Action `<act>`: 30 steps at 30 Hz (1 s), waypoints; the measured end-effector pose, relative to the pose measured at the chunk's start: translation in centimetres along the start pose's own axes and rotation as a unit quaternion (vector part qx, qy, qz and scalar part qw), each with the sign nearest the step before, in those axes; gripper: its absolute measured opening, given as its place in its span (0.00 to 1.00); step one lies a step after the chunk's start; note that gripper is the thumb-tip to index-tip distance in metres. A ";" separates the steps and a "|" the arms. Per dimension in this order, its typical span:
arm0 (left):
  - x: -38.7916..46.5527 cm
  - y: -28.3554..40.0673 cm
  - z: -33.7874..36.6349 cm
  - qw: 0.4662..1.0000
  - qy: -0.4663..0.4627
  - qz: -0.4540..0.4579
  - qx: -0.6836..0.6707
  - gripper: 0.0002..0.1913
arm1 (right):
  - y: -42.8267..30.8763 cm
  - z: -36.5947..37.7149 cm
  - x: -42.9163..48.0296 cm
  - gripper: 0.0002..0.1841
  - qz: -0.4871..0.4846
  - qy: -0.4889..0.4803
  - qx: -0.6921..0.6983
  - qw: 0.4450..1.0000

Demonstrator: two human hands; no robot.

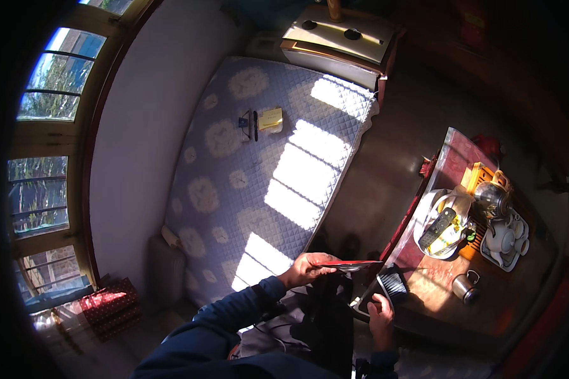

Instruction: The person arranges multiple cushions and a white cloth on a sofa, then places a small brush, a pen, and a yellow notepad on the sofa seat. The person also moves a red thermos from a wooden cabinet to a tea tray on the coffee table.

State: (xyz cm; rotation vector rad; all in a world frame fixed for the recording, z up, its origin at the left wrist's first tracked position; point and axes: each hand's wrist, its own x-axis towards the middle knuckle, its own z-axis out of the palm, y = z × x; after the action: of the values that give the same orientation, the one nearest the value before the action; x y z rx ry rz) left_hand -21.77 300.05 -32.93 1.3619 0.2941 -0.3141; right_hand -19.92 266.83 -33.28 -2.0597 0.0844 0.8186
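My left hand (pixel 308 269) grips a thin flat red object (pixel 353 263) by its near end. It is seen almost edge-on, so its face is hidden and I cannot tell just what it is. My right hand (pixel 382 318) is lower and to the right, fingers partly curled and slightly apart, with nothing seen in them. Just above it, by the table's corner, is a brush (pixel 392 283) with dark bristles and a pale edge. Whether my fingertips touch the brush's frame is unclear.
Left is a bed (pixel 251 189) with a quilted blue cover, bearing yellow paper notes (pixel 270 118) and a black pen (pixel 255 125). The wooden table (pixel 436 279) at right holds a white basket (pixel 424 227) with a remote control (pixel 437 229), a glass pot (pixel 492 199), a tea set (pixel 505 239) and a metal mug (pixel 464 288).
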 end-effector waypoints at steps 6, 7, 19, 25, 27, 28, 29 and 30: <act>-1.9 -0.7 -4.7 0.992 0.126 0.022 0.012 0.14 | -0.6 1.5 1.7 0.19 0.001 -0.043 -0.016 0.999; -2.2 -0.7 -5.4 0.980 0.182 0.024 0.074 0.14 | -1.0 1.8 2.2 0.19 0.020 -0.054 -0.034 0.998; -2.4 -1.9 -28.5 0.853 0.510 0.104 -0.048 0.14 | -4.5 5.2 4.6 0.11 0.089 -0.113 0.001 0.990; -2.8 -1.1 -38.7 0.832 0.527 0.172 0.038 0.16 | -1.1 6.3 5.8 0.17 -0.029 -0.136 -0.122 0.983; -3.1 -0.7 -41.8 0.827 0.525 0.185 0.075 0.17 | -0.9 6.9 6.0 0.16 0.020 -0.132 -0.042 0.990; -3.2 -0.6 -43.2 0.823 0.526 0.189 0.096 0.16 | -1.0 7.2 6.0 0.16 0.089 -0.126 -0.008 0.988; -3.2 -0.6 -44.5 0.818 0.529 0.195 0.116 0.16 | -1.3 7.5 6.1 0.16 0.080 -0.123 -0.016 0.989; -2.9 -0.8 -45.4 0.812 0.552 0.151 0.115 0.16 | -1.6 7.8 6.2 0.15 0.113 -0.121 -0.030 0.986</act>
State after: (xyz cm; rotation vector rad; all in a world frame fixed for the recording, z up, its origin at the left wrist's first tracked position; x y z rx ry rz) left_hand -25.84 344.62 -40.92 1.6859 1.0107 0.7939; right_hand -18.55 275.27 -38.75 -2.0133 0.1622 1.2200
